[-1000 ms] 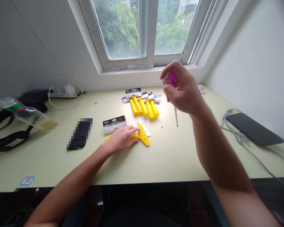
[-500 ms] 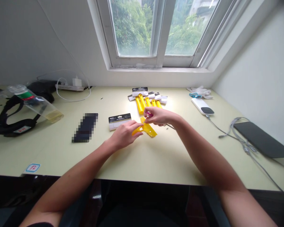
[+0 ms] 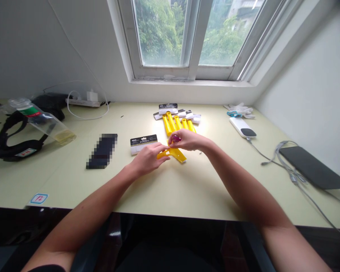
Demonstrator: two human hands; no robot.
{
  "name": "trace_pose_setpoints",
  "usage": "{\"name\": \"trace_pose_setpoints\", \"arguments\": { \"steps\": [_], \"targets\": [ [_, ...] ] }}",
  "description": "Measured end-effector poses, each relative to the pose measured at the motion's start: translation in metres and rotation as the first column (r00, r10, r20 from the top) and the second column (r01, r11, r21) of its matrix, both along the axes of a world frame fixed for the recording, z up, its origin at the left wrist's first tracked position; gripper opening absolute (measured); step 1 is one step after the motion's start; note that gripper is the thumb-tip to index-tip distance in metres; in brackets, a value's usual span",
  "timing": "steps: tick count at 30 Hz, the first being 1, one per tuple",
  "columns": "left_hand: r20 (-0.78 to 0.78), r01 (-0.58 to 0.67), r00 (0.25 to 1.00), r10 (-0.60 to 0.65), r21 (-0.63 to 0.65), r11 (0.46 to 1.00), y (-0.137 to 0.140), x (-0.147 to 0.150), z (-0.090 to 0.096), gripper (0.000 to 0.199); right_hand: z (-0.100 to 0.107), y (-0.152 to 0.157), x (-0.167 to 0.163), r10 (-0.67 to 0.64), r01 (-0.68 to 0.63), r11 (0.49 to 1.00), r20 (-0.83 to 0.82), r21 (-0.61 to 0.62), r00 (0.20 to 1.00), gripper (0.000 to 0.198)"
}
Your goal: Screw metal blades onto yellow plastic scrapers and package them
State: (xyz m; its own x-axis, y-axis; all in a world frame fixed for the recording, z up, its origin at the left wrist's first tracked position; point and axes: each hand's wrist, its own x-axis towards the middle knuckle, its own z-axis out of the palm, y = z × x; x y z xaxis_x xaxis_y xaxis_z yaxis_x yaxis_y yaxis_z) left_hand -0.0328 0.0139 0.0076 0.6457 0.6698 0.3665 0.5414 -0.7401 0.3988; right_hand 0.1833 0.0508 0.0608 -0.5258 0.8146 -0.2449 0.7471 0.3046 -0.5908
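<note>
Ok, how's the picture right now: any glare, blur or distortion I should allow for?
Head view: the window is bright and hazy, with glare on the table around the yellow handles; also in the head view, wide-angle distortion seems to stretch the right forearm toward the bottom corner, the dark slab is pixelated, and the purple tool in the right hand is too soft for detail.

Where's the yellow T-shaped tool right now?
In the head view, the yellow T-shaped tool is near the centre, in the left hand, its head right of the black-and-white card.
</note>
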Motion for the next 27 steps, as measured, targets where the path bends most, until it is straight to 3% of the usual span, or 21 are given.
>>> {"name": "trace_pose_setpoints", "arguments": {
  "steps": [3,16,21,27],
  "targets": [
    [-0.04,0.008,0.999,-0.008,-0.005,1.0,0.0,0.0,-0.001,0.029,0.002,-0.003,-0.002,0.038,-0.045,0.995,0.078,0.084,0.996,0.016],
    [-0.117,0.021,0.993,-0.029,-0.069,0.997,-0.001,0.001,-0.003,0.026,-0.007,-0.008,-0.012,0.024,-0.09,0.976,0.311,0.2,0.95,0.022],
    [-0.136,0.012,0.99,-0.021,-0.062,0.998,-0.004,0.003,-0.002,0.029,-0.003,-0.012,-0.012,0.03,-0.114,0.97,0.363,0.213,0.931,0.032],
    [-0.162,-0.012,0.987,0.0,-0.073,0.997,-0.005,0.005,-0.004,0.028,0.001,-0.017,-0.017,0.049,-0.153,0.966,0.435,0.207,0.899,0.028]
  ]
}}
